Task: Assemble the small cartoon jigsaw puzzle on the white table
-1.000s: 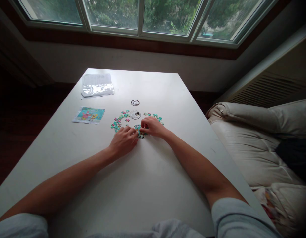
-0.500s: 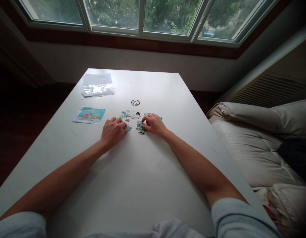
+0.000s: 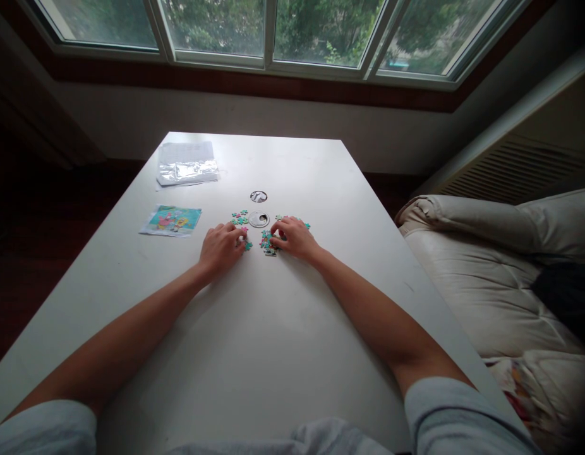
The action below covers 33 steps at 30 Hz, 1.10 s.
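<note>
My left hand (image 3: 221,248) is bent over loose jigsaw puzzle pieces (image 3: 248,245), its thumb and fingertips drawn together at a small piece mostly hidden beneath them. To the right, my right hand (image 3: 296,238) curls its fingers onto a joined cluster of puzzle pieces (image 3: 265,240), gripping its right side. The cluster is teal with red and dark parts, and the fingers cover some of it. More green and pink pieces (image 3: 240,217) lie beyond my left fingers. Teal pieces (image 3: 307,225) show just past my right knuckles.
A round silver table fitting (image 3: 259,219) and a round opening (image 3: 259,196) sit in the white table (image 3: 273,354). On the left lie a colourful cartoon picture sheet (image 3: 172,220) and a clear plastic bag (image 3: 187,165). A cream sofa (image 3: 467,278) stands at the right.
My left hand has shifted slightly right and away from me, now covering the pink piece area more. My right hand and the cluster have stayed in place.
</note>
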### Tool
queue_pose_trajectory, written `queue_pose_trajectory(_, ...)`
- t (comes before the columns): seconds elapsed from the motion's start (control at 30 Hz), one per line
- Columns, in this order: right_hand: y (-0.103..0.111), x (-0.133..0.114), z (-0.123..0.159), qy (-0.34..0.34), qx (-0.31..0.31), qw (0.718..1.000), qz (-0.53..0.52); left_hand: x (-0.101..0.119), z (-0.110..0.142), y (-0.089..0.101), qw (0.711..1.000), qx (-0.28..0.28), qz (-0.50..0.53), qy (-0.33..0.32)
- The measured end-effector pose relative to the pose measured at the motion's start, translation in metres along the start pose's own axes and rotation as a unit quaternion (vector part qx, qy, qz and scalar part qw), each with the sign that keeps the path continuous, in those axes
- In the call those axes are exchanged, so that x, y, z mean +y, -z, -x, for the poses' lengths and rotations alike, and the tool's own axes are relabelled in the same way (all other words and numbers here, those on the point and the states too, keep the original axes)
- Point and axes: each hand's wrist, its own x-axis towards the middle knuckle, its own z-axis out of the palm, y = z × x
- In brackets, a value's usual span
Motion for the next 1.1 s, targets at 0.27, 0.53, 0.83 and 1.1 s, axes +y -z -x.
queue_pose_trajectory(0.27,0.000,-0.001,0.000,0.003,0.006,1.000,0.001,0.005,-0.003,-0.001,1.000,0.007,0.024,0.016)
queue_pose_trajectory(0.53,0.002,-0.002,0.000,0.001,0.001,1.000,-0.005,0.000,-0.006,0.000,0.994,0.008,0.102,0.044)
queue_pose_trajectory(0.83,0.001,-0.001,0.000,0.001,0.002,1.000,-0.006,0.003,-0.006,0.004,0.976,0.018,0.201,0.077)
queue_pose_trajectory(1.1,0.001,-0.001,0.001,0.003,0.000,1.000,-0.004,0.012,0.001,0.003,0.968,0.019,0.250,0.023)
